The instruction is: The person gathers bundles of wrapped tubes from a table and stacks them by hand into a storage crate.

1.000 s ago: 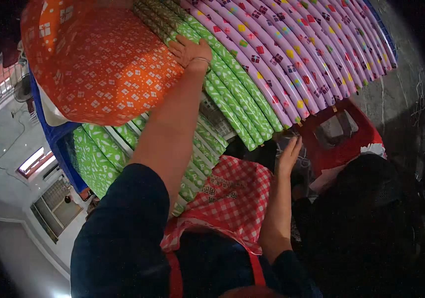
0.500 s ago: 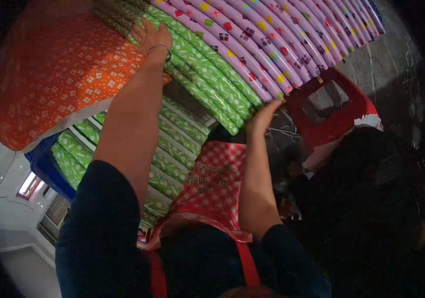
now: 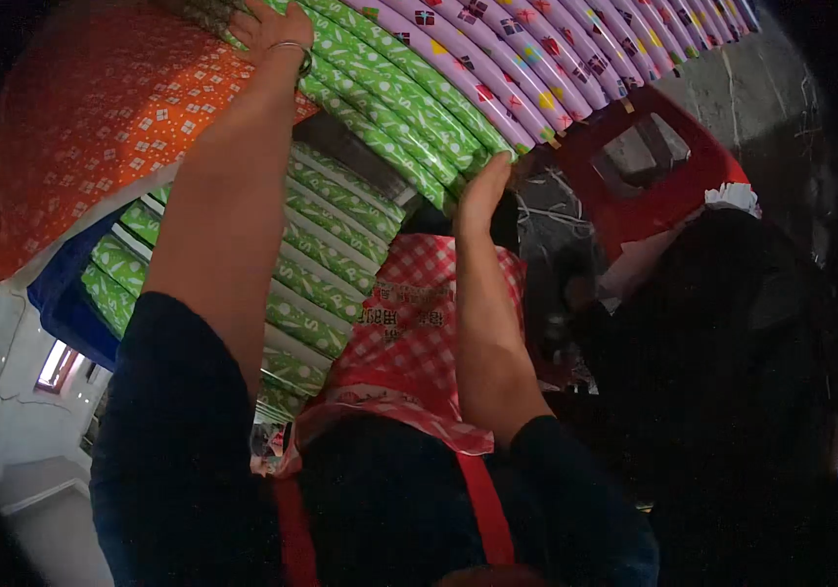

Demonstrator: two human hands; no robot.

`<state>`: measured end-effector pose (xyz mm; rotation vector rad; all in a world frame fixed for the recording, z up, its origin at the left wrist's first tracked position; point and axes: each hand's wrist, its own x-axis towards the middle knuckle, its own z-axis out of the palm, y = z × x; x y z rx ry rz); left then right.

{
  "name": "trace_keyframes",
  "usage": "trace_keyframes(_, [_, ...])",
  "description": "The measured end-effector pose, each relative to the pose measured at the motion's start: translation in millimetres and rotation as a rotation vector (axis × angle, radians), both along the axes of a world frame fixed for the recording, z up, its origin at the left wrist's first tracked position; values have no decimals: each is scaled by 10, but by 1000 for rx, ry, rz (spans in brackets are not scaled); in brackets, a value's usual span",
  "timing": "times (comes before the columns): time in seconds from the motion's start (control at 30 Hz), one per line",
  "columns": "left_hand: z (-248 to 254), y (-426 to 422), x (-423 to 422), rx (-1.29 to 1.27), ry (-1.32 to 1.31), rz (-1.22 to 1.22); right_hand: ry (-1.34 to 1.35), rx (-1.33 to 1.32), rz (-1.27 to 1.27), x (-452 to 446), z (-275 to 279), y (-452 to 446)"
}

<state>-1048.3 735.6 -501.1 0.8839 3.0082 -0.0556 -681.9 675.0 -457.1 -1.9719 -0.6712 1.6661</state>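
My left hand point(image 3: 270, 29) lies with its fingers spread on the far part of the green patterned rolls point(image 3: 389, 93), beside the orange patterned sheet point(image 3: 159, 117). A bracelet circles that wrist. My right hand point(image 3: 482, 196) rests with extended fingers against the near ends of the same green rolls, its palm turned toward them. Several pink rolls with gift prints point(image 3: 536, 59) lie side by side to the right of the green ones. More green rolls point(image 3: 316, 269) lie lower down, partly behind my left forearm.
A red plastic stool point(image 3: 654, 205) stands at the right, with a dark-clad person point(image 3: 712, 372) beside it. A blue container edge point(image 3: 71, 303) shows at the left. The red checked apron point(image 3: 399, 313) hangs at my front.
My right hand has risen from beside the stool to the green roll ends. My left hand has shifted up and left in view. The whole view has also shifted.
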Motion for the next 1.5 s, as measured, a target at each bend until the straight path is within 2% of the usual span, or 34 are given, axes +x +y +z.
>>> trace_keyframes(0.03, [-13,45,-5,2,14,-9,139,-85,-37,34,115,62])
trace_keyframes(0.1, [7,112,-3,12,29,-17,68,22,128,320,-92,-82])
trace_keyframes(0.13, [93,126,71,15,-14,-19,46,-27,73,443,-6,-80])
trace_keyframes(0.2, [296,153,239,22,-100,-25,-214,-96,-33,672,-201,-304])
trace_keyframes(0.27, [475,204,356,21,-145,-48,-88,-45,-93,677,-333,-468])
trace_keyframes(0.3, [553,244,394,-21,-190,27,-36,-18,-90,577,-445,-571])
trace_keyframes(0.33, [583,288,440,-63,-238,97,121,-23,35,432,-510,-613])
trace_keyframes(0.37, [573,304,453,-35,-215,99,-43,-79,404,175,-428,-576])
trace_keyframes(0.4, [545,290,428,-12,-199,101,103,-187,33,16,-183,-365])
trace_keyframes(0.43, [478,239,346,-43,-196,95,79,-187,-9,40,-85,-313])
trace_keyframes(0.5, [342,263,199,-93,-168,109,181,-298,169,163,34,-273])
trace_keyframes(0.6, [482,321,267,-140,-198,157,-4,-190,-7,390,-58,-413])
trace_keyframes(0.63, [407,297,176,-128,-158,126,99,-245,-161,417,16,-375])
trace_keyframes(0.7, [380,289,192,-116,-101,108,332,-148,-45,302,-1001,-921])
trace_keyframes(0.73, [375,294,199,-84,-119,93,71,-285,97,-49,120,-288])
trace_keyframes(0.8, [344,261,62,-119,-109,41,273,-266,-111,-12,57,-374])
trace_keyframes(0.9, [368,270,107,-74,-152,52,145,-291,-33,297,202,-192])
trace_keyframes(0.93, [320,262,61,-71,-160,41,7,-107,-157,221,-38,-261])
trace_keyframes(0.97, [229,238,-41,-62,-118,48,1,-99,-168,224,-257,-341])
trace_keyframes(1.03, [131,214,-146,-88,-35,31,99,-49,-462,249,-124,55])
trace_keyframes(1.07, [131,215,-168,-96,-43,43,95,-39,-475,168,-152,144])
trace_keyframes(1.13, [18,166,-315,-132,-22,57,-359,259,-36,-134,-309,251])
trace_keyframes(1.17, [81,196,-230,-137,-29,60,-240,382,-64,-147,-484,168])
trace_keyframes(1.2, [151,226,-154,-137,-35,66,-250,392,-75,-73,-442,213])
trace_keyframes(1.27, [222,238,-69,-111,-51,72,58,234,-327,125,-264,306])
trace_keyframes(1.3, [255,246,-8,-90,-54,67,-194,466,-170,164,-382,289])
trace_keyframes(1.37, [227,241,-29,-61,-46,50,194,244,-525,391,-97,800])
trace_keyframes(1.4, [212,241,-34,-91,-43,72,205,148,-599,396,16,1031])
trace_keyframes(1.47, [310,255,106,-117,-60,94,-105,219,-120,201,-173,1228])
trace_keyframes(1.5, [266,228,52,-119,-76,105,-87,246,-120,199,22,1251])
